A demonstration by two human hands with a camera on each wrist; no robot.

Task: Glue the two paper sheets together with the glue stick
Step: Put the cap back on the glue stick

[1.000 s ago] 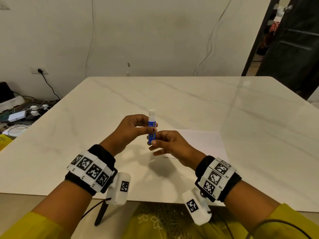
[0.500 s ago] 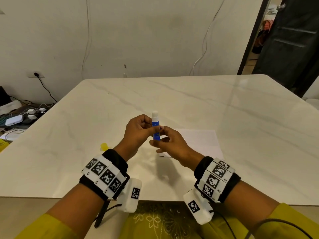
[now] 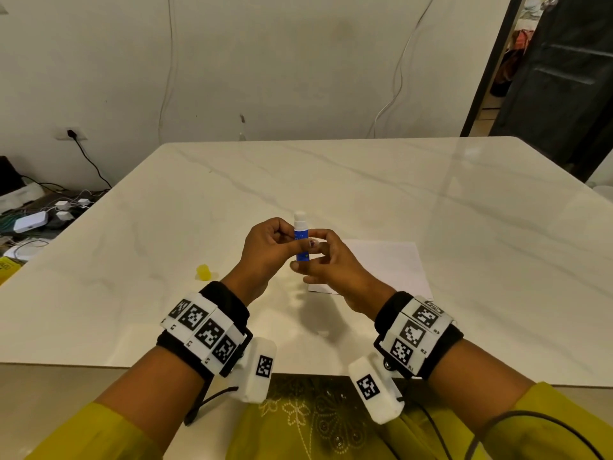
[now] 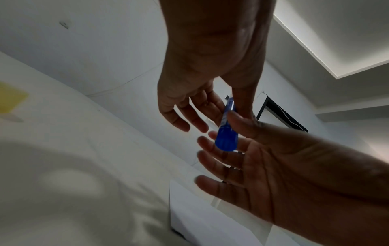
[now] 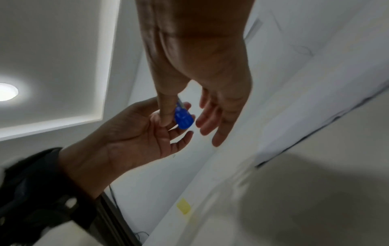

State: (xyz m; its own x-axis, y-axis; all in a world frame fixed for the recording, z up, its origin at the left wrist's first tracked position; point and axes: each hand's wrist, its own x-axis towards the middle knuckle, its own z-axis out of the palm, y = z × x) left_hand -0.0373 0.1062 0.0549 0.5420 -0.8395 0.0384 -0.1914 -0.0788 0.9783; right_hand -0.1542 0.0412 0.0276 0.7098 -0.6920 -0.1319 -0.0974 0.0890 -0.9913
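Note:
An uncapped blue glue stick (image 3: 301, 242) stands upright above the table, its white glue tip on top. My left hand (image 3: 292, 235) pinches its upper body between thumb and fingers. My right hand (image 3: 310, 257) pinches the lower end with thumb and forefinger, the other fingers spread loosely. The left wrist view shows the blue tube (image 4: 226, 133) between both hands, and the right wrist view shows its base (image 5: 183, 119). White paper (image 3: 388, 267) lies flat on the table just right of my hands. I cannot tell whether it is one sheet or two stacked.
A small yellow cap (image 3: 203, 272) lies on the white marble table (image 3: 331, 180), left of my left wrist. Chargers and cables (image 3: 43, 214) sit on the floor beyond the table's left edge. A dark doorway (image 3: 547, 78) is at the far right.
Both hands have kept the glue stick upright and shifted slightly right. My left forearm has moved aside, so the yellow cap now shows on the table.

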